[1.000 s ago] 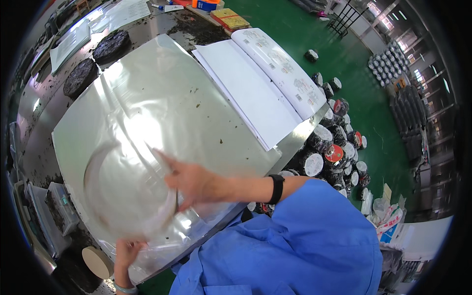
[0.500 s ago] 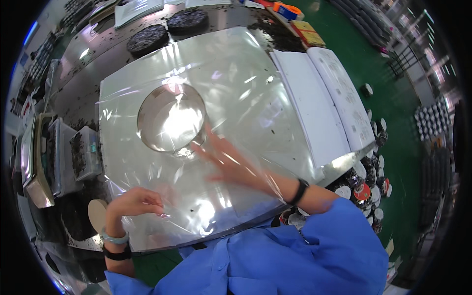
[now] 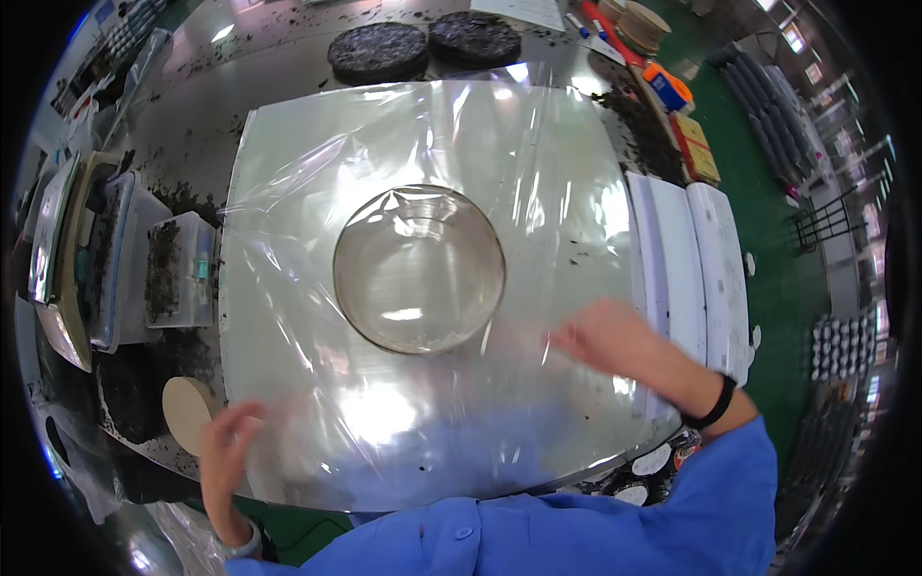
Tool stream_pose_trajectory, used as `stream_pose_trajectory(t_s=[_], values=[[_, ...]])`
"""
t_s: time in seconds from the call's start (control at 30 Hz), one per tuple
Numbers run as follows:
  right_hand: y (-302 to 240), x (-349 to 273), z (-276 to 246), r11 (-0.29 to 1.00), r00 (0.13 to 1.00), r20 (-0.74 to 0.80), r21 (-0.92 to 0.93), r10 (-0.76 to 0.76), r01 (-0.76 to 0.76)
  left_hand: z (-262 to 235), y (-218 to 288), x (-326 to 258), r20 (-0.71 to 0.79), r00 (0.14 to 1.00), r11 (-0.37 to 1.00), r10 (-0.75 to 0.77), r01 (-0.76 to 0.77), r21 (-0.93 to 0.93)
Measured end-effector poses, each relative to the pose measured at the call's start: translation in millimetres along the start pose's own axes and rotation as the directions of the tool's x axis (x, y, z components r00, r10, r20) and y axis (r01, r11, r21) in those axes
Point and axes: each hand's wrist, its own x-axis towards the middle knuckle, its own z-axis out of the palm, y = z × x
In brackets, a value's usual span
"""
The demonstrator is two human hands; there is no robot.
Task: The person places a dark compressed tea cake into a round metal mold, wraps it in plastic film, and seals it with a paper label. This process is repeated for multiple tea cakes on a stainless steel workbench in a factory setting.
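A round metal ring (image 3: 337, 288) lies on a pale, shiny board (image 3: 595, 134) in the middle of the table. Clear plastic film (image 3: 298, 192) spreads creased over both. My left hand (image 3: 230, 442) is at the board's near left corner, its fingers curled together at the film, tips smeared by motion. To the right of the ring, my right hand (image 3: 610, 338) is closed with fingertips pinched on the film, slightly blurred. Neither hand touches the ring. A beige round disc (image 3: 187, 413) lies next to my left hand.
Two dark round cakes (image 3: 378, 52) sit behind the board. Clear plastic boxes (image 3: 181, 274) with dark flakes stand at the left. An open book of white sheets (image 3: 715, 269) lies along the right side, with an orange and blue tape dispenser (image 3: 667, 88) and a yellow-red box (image 3: 695, 149) beyond.
My right hand has drawn back from beside the ring, moving to the right. My left hand has moved outward to the board's left edge. The whole view has shifted.
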Motion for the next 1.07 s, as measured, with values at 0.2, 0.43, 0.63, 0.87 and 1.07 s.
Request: stream_pose_trajectory(t_s=[0.2, 0.43, 0.63, 0.87, 1.07], values=[[81.3, 284.0, -83.8, 0.993, 0.743, -0.66, -0.086, -0.115, 0.078, -10.3, -91.9, -13.1, -0.569, 0.821, 0.796, 0.05, 0.311, 0.519], [163.8, 483.2, -52.2, 0.96, 0.748, -0.658, -0.152, 0.081, -0.237, -17.4, -83.7, -18.4, -0.545, 0.832, 0.817, -0.098, 0.38, 0.433], [193.2, 473.6, -61.6, 0.903, 0.802, -0.595, -0.374, -0.057, -0.214, -12.1, -93.8, -15.5, -0.57, 0.821, 0.835, 0.011, 0.306, 0.457], [147.1, 276.1, -86.7, 0.933, 0.623, -0.758, -0.338, -0.193, -0.122, 3.8, -84.8, -4.1, -0.614, 0.781, 0.771, 0.119, 0.317, 0.553], [88.5, 35.1, -21.9, 0.982, 0.679, -0.734, -0.149, -0.034, -0.112, -29.2, -102.5, -19.5, -0.422, 0.904, 0.795, 0.069, 0.206, 0.57]])
